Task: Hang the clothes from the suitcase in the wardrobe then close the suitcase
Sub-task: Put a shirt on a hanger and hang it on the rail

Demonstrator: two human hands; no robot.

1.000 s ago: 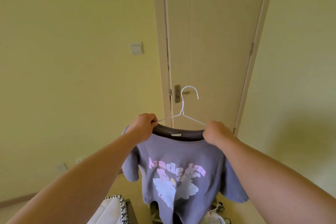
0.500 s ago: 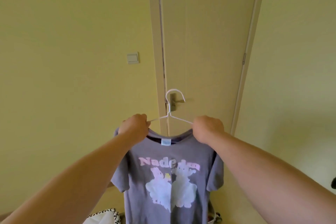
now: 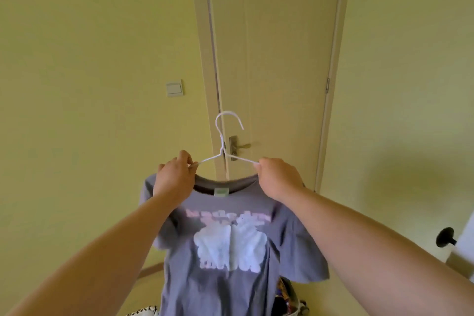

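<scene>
T-shirt [image 3: 220, 287] on white hanger [image 3: 224, 152] faces cream door [image 3: 282, 59] between yellow walls [image 3: 89, 59].

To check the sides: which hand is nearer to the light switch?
Left. The left hand is below the light switch; the right hand is below it and farther right.

Bright, even light; soft shadow on rt wall [image 3: 400, 182]; shirt [image 3: 230, 277] print blurred; fisheye edges
</scene>
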